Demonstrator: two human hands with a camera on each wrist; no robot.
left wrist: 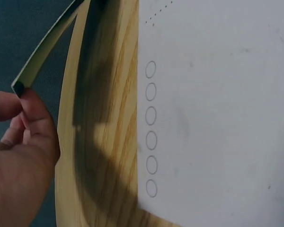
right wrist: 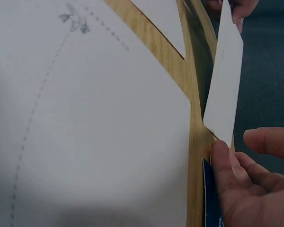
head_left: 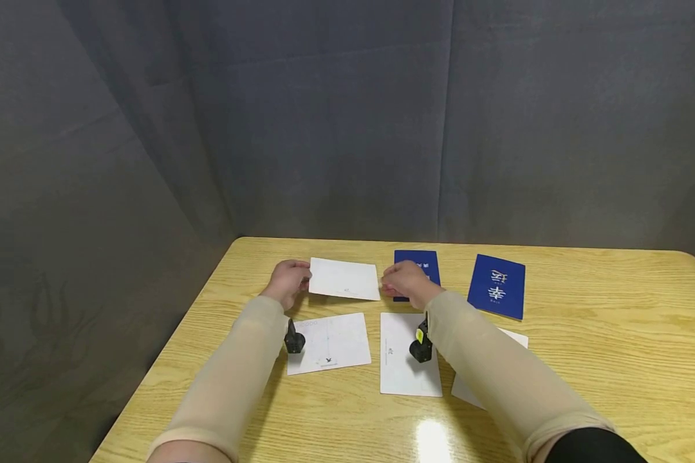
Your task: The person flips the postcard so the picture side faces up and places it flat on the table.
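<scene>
A white card [head_left: 343,278] with small print near its lower edge is held up off the table, tilted. My left hand [head_left: 288,281] pinches its left edge between thumb and fingers; in the left wrist view that hand [left wrist: 26,127] grips a corner of the card, seen nearly edge-on. At the card's right edge is my right hand [head_left: 408,283], over a blue card [head_left: 419,258]. In the right wrist view one fingertip of the right hand [right wrist: 255,175] is right at the corner of the white card [right wrist: 227,80], while another finger stands apart from it.
Nearer me lie a white card with a row of circles [head_left: 338,344] and an upright white card [head_left: 402,379]. Another white card [head_left: 466,391] is partly under the right sleeve. A blue card with white characters [head_left: 505,273] lies at the right on the wooden table [head_left: 602,308]. Grey curtains hang behind.
</scene>
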